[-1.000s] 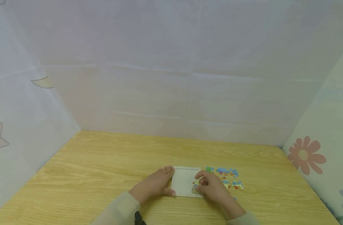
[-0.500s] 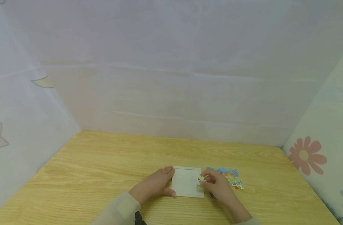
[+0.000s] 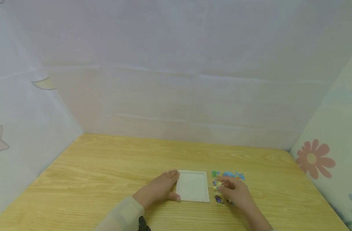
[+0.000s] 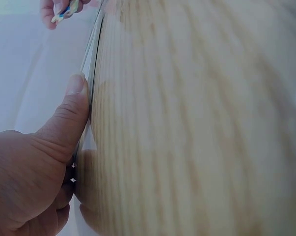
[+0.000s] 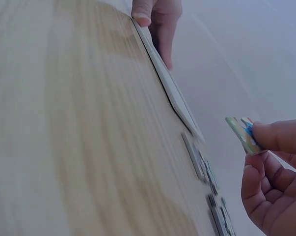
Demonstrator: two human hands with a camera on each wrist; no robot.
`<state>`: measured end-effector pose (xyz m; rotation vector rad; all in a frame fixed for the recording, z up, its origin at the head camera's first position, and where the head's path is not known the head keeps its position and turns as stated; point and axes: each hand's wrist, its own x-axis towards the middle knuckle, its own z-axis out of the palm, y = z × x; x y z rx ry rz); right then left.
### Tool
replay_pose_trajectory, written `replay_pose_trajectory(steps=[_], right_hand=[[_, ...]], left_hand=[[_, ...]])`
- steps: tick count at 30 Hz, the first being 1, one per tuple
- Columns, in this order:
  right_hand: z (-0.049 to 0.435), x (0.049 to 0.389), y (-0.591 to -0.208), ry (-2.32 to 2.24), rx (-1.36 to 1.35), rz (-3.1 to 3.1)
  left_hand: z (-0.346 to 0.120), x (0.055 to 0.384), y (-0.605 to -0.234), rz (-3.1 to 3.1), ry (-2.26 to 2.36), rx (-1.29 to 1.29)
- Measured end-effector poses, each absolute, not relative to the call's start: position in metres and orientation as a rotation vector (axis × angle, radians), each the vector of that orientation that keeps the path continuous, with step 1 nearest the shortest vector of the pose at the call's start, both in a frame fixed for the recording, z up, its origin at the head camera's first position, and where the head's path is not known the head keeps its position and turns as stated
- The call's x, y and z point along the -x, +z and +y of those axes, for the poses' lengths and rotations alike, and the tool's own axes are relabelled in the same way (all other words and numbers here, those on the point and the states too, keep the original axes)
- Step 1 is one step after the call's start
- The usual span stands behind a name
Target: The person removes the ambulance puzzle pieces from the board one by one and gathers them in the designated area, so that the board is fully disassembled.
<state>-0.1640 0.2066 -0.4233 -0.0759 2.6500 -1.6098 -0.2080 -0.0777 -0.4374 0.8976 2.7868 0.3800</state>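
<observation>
My left hand (image 3: 158, 189) rests at the left side of a flat white puzzle tray (image 3: 192, 186), thumb at the near corner and extended fingers toward the far one. In the left wrist view its thumb (image 4: 75, 91) presses on the tray's edge. My right hand (image 3: 236, 194) is right of the tray, over the loose puzzle pieces. Between thumb and fingertips it pinches one jigsaw piece (image 5: 243, 135), printed in green, tan and blue, held up off the table. Several loose pieces (image 3: 229, 174) lie under and beyond this hand, some of them hidden by it.
Two dark purple-printed pieces (image 3: 219, 199) lie nearest me, beside the tray's right corner. The wood-grain table (image 3: 121, 163) meets a pale cloth wall (image 3: 176, 96) at the back, with patterned cloth (image 3: 329, 128) along the right side.
My right hand has moved right with the pinched puzzle piece, from over the tray to over the loose pieces. The tray's right part now shows. My left hand stays put.
</observation>
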Motion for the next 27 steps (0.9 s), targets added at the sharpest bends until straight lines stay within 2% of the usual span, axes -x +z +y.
replay_pose_trajectory(steps=[5,27], right_hand=[[0.221,0.162,-0.425,-1.556,-0.079,2.711],[0.254,0.149,-0.427,-1.537,-0.289,2.674]], left_hand=[[-0.078,0.208,-0.437,2.780,0.387,-0.892],[-0.079,0.206,-0.434,2.768,0.389,-0.908]])
